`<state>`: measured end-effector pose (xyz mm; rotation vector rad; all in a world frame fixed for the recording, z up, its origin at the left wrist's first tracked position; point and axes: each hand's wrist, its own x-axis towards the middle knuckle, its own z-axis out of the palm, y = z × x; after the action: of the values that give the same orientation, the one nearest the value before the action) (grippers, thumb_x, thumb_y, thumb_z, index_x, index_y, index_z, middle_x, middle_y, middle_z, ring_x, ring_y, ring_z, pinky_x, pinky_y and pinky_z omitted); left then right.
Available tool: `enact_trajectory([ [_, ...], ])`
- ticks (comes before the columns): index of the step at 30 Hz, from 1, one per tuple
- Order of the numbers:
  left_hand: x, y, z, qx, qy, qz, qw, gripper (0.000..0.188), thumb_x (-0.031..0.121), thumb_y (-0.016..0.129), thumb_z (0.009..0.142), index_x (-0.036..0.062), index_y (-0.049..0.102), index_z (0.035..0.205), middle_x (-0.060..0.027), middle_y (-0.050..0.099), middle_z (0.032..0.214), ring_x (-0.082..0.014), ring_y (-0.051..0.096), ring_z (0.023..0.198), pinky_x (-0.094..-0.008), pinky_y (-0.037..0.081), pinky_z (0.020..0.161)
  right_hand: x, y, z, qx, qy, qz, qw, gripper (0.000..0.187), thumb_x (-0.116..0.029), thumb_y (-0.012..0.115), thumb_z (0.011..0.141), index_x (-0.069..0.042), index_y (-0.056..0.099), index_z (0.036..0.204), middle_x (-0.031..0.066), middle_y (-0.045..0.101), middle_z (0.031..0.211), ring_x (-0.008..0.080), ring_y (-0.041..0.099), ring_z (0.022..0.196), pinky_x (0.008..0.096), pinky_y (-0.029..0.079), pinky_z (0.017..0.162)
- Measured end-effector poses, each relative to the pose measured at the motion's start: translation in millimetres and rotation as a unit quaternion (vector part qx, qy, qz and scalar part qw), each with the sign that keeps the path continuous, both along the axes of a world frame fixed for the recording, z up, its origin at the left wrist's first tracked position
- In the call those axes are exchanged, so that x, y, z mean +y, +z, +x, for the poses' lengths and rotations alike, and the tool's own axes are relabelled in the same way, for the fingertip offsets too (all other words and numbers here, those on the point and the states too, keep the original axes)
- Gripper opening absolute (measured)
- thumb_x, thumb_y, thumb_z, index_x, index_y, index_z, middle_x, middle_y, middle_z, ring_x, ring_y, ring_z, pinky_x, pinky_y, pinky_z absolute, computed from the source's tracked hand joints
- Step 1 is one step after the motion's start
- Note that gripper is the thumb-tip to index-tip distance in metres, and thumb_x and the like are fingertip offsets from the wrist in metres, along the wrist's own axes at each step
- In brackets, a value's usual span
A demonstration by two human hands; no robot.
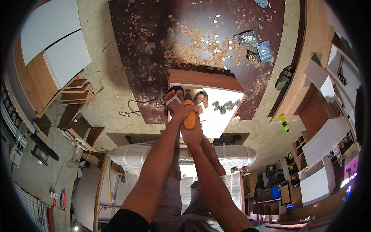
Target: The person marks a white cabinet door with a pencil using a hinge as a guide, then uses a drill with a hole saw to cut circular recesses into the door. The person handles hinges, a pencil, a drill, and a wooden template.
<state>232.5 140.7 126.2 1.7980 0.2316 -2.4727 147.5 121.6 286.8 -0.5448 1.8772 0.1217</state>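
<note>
Both my hands are closed around an orange power tool (189,118) that looks like a corded drill. Its dark front end (188,94) points away from me, between my sandaled feet. Across the front of its body lies my left hand (182,113). Closer to me, my right hand (192,133) grips the rear part, with the fingers partly hidden. Beneath the tool is a white-faced wooden cabinet or box (216,120), on which my feet rest. A pile of metal hinges (225,106) lies on its white face, right of the tool.
A black cord (133,110) loops on the floor at left. Beyond the box, a dark red board (143,69) carries wood shavings, white brackets, plastic bags (265,51) and a tape measure (252,57). Behind me is a plastic-wrapped seat (131,154). A yellow-green bottle (284,123) lies at right.
</note>
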Motion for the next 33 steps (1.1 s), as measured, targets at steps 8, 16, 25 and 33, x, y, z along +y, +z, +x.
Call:
enact_trajectory([
  [8, 22, -22, -2, -0.041, -0.024, -0.007, 0.999, 0.035, 0.028, 0.081, 0.091, 0.0036, 0.069, 0.113, -0.0061, 0.072, 0.095, -0.0186, 0.073, 0.079, -0.0327, 0.061, 0.074, 9, -5, -1, -0.010, -0.002, -0.031, 0.999, 0.103, -0.039, 0.087, 0.085, -0.018, 0.036, 0.171, 0.0258, 0.076, 0.128, 0.0485, 0.074, 0.119, 0.0555, 0.059, 0.099],
  [16, -17, 15, 1, -0.008, -0.012, 0.012, 1.000, 0.032, 0.028, 0.080, 0.092, 0.0043, 0.070, 0.111, -0.0045, 0.072, 0.092, -0.0171, 0.073, 0.077, -0.0316, 0.061, 0.072, 1, -2, 1, -0.002, 0.012, -0.009, 1.000, 0.103, -0.041, 0.087, 0.085, -0.018, 0.036, 0.171, 0.0251, 0.076, 0.129, 0.0481, 0.074, 0.120, 0.0550, 0.059, 0.099],
  [25, -28, 25, 3, 0.014, 0.013, 0.033, 0.999, 0.032, 0.028, 0.081, 0.092, 0.0048, 0.070, 0.110, -0.0048, 0.072, 0.091, -0.0173, 0.073, 0.075, -0.0323, 0.061, 0.070, -2, -1, 1, 0.003, 0.011, 0.014, 1.000, 0.107, -0.043, 0.089, 0.085, -0.017, 0.034, 0.173, 0.0245, 0.075, 0.133, 0.0465, 0.073, 0.123, 0.0540, 0.058, 0.103],
  [33, -21, 15, 3, -0.011, -0.028, 0.007, 1.000, 0.033, 0.027, 0.081, 0.090, 0.0037, 0.070, 0.109, -0.0071, 0.072, 0.092, -0.0197, 0.072, 0.077, -0.0337, 0.061, 0.073, -6, -1, 1, -0.009, -0.016, 0.033, 0.999, 0.108, -0.028, 0.090, 0.083, -0.011, 0.034, 0.174, 0.0182, 0.073, 0.142, 0.0323, 0.073, 0.129, 0.0454, 0.057, 0.111],
])
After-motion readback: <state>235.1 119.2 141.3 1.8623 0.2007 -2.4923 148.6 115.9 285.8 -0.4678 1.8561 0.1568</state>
